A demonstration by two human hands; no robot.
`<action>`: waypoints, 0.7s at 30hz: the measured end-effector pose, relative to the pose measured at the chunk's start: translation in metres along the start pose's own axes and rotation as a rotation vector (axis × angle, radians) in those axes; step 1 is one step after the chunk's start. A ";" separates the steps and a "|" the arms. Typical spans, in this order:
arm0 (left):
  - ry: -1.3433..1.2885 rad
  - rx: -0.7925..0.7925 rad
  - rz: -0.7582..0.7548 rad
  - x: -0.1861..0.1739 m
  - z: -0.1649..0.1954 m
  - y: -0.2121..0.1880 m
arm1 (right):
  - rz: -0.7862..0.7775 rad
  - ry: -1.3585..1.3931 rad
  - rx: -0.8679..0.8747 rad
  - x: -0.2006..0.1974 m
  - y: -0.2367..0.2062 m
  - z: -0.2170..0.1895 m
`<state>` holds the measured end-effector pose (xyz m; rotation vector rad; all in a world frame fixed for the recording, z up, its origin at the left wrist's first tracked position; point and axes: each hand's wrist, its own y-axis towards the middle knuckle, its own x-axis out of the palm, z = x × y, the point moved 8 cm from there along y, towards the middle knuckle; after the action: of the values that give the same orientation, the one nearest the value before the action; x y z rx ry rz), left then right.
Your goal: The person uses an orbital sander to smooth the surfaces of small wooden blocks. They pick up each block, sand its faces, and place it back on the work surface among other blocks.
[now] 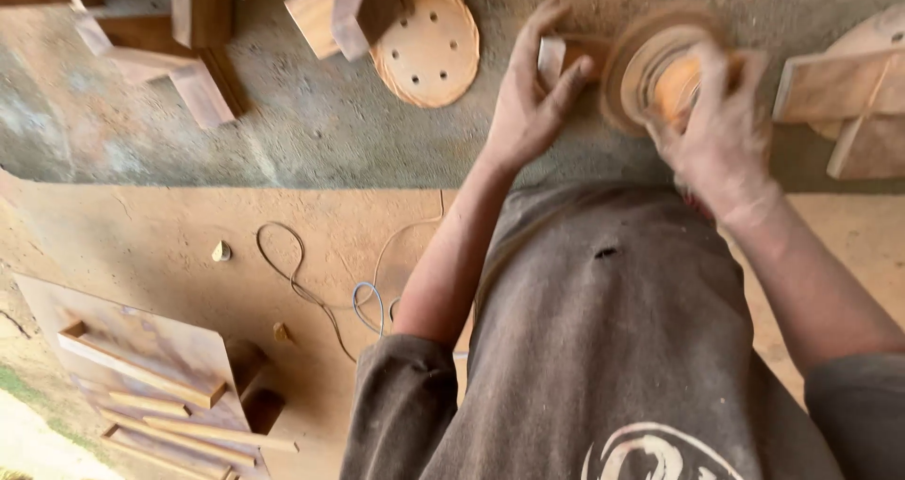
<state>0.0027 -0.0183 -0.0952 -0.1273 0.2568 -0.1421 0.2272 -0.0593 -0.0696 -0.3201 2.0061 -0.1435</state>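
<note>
Left hand (530, 98) is pinching a wood block (566, 57) against the sander (650, 65) that the right hand (718, 136) is gripping; sanding looks underway, needing steady pressure.

A small pale wood block (551, 57) stands tilted just left of the blurred, apparently spinning, dusty orange sanding disc (660, 65).

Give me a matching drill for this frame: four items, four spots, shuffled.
Items:
1. left hand
2. right hand
3. perforated sanding disc
4. thin cord

Spots:
A. looped on the flat board at lower left
B. on a small wood block
C. over the round sanding tool
D. on the concrete floor, top centre

Pairs: 1-B, 2-C, 3-D, 4-A
</note>
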 end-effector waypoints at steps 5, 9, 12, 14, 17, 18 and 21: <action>-0.047 -0.078 -0.036 0.000 -0.001 0.001 | -0.086 -0.195 -0.002 0.007 0.013 -0.011; -0.019 -0.035 -0.037 -0.001 0.004 0.003 | -0.068 -0.212 0.002 -0.007 0.033 -0.018; -0.013 -0.039 -0.036 0.000 0.001 0.003 | -0.117 -0.183 0.128 -0.003 0.040 -0.018; -0.013 -0.042 -0.040 0.001 -0.002 0.003 | -0.150 -0.273 0.110 0.010 0.035 -0.033; -0.016 -0.037 -0.049 0.001 -0.005 0.003 | -0.133 -0.327 0.013 0.015 0.027 -0.053; -0.014 -0.038 -0.052 0.001 -0.007 0.003 | -0.120 -0.327 -0.033 0.014 0.025 -0.058; -0.016 -0.018 -0.054 0.002 -0.007 0.003 | -0.243 -0.209 0.193 0.007 0.018 -0.027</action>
<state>0.0030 -0.0163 -0.1027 -0.1530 0.2386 -0.1926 0.1970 -0.0446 -0.0676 -0.4360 1.7262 -0.4367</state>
